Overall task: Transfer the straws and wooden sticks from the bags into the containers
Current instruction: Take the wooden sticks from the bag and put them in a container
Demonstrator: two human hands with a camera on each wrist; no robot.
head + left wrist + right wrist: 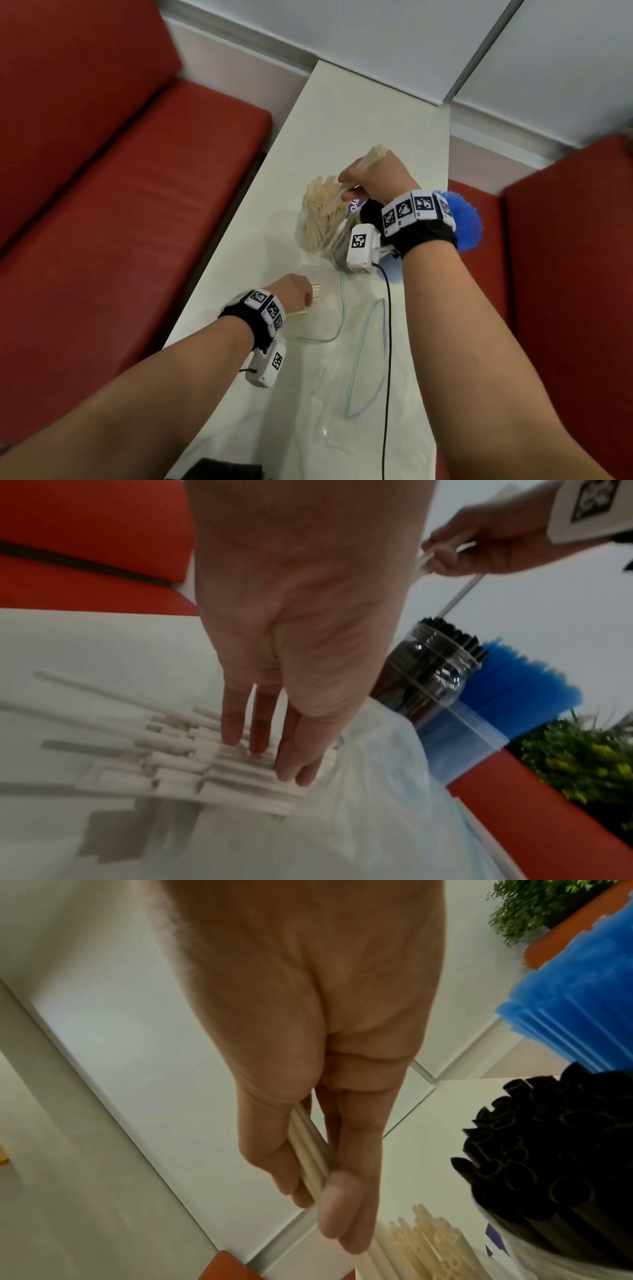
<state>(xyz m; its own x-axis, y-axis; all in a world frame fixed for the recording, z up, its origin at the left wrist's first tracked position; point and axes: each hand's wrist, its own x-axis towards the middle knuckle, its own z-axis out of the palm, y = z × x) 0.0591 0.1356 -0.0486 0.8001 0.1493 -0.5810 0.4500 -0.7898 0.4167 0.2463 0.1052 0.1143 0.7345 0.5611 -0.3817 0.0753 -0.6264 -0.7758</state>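
Right hand (pixel 375 178) pinching sticks (pixel 356 174) over jar (pixel 320 219); left hand (pixel 294 669) flat, fingers straight, touching straws (pixel 205 764) on surface (pixel 359 113).

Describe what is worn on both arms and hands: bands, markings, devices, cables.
Both forearms are bare, with no sleeves, and the hands wear no gloves. The left wrist carries a black fabric band topped by white blocks printed with black square-pattern markers; a white camera box with one such marker hangs below, trailing a short black cable. The right wrist wears the same set, its white box feeding a long black cable.

Pale sticks (pixel 317 209) upright in clear jar (pixel 308 236) — more flat on table.
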